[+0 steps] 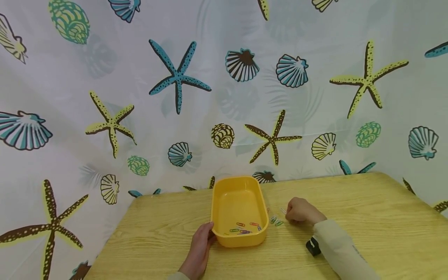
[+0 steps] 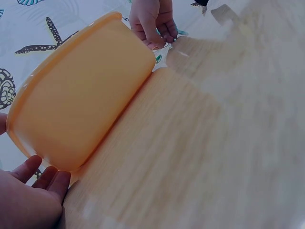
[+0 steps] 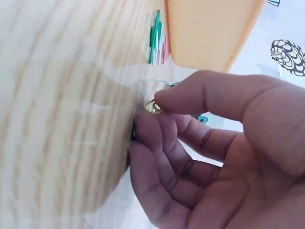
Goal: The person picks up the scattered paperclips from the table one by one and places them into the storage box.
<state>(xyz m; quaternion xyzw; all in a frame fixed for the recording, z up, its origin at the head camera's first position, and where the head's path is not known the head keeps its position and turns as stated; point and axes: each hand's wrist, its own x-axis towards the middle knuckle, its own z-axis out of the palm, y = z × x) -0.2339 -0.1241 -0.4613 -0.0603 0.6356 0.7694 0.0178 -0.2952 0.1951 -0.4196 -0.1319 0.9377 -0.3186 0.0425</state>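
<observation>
A yellow tray [image 1: 238, 241] stands on the wooden table, with several coloured paper clips [image 1: 244, 231] lying at its near end. My left hand [image 1: 200, 249] grips the tray's near left corner, the thumb at the rim and the fingertips [image 2: 60, 183] low against the outer wall. To the right of the tray, my right hand [image 1: 303, 211] is low over the table. Between its thumb and index finger it pinches a yellow paper clip [image 3: 152, 107]. Several loose paper clips [image 1: 276, 221], green ones among them, lie between the tray and this hand.
The wooden table [image 1: 164, 229] runs back to a white curtain [image 1: 210, 97] printed with starfish and shells. A black strap piece [image 1: 313, 246] is at the right wrist, beside the light sleeve [image 1: 341, 249].
</observation>
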